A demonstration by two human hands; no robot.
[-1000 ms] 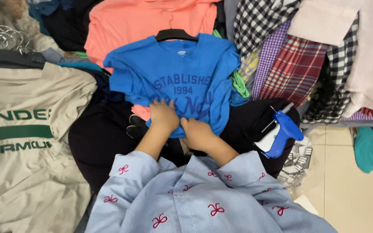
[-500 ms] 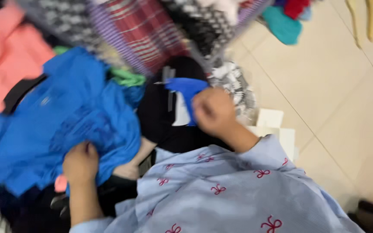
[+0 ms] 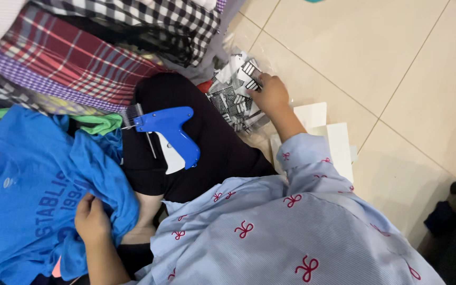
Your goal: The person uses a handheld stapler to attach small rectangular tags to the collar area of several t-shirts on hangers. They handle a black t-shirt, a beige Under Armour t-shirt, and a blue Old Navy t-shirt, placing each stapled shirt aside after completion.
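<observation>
The 2 hands are held well apart. The right hand (image 3: 270, 96) is stretched forward and right into a clear bag of black-and-white tags (image 3: 236, 92), fingers curled among them. The left hand (image 3: 92, 219) is clamped on the blue T-shirt (image 3: 38, 184). Between them a blue tagging gun (image 3: 171, 133) is laid on black cloth (image 3: 217, 153), barrel pointed left, nearer the right hand.

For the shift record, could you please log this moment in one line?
left hand: holds blue shirt | right hand: in bag of tags | tagging gun: lying on black cloth
</observation>
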